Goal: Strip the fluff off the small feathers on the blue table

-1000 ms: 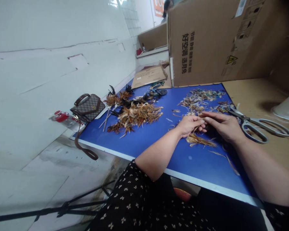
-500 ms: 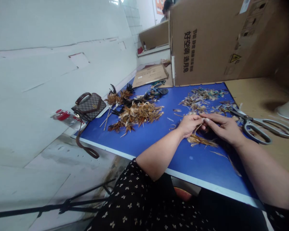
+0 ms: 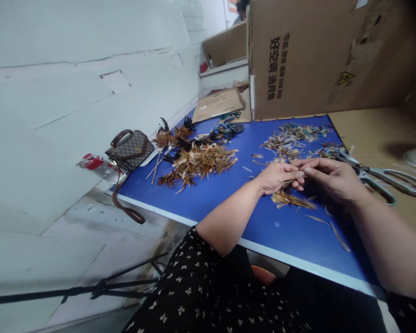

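My left hand [image 3: 277,178] is closed in a pinch over the blue tabletop, holding a thin brown feather [image 3: 287,184]. Against its fingertips, my right hand [image 3: 334,179] pinches the same feather's end; most of that end is hidden by the fingers. Just below the hands lies a small bunch of golden-brown feathers [image 3: 291,200]. Beyond them spreads a pile of feather scraps [image 3: 286,141]. Large metal scissors [image 3: 384,178] rest to the right of my right hand. A bigger heap of brown feathers [image 3: 203,162] lies to the left.
A checked handbag [image 3: 133,150] and a clear bottle with a red cap [image 3: 97,164] stand at the table's left edge. A tall cardboard box [image 3: 308,60] rises behind. A flat cardboard piece [image 3: 218,105] lies at the back. Black tripod legs [image 3: 100,289] are lower left.
My hands have shifted slightly to the right in view, and the right hand's fingers are more bent. The view itself has moved a little. The pinch on the feather stays.
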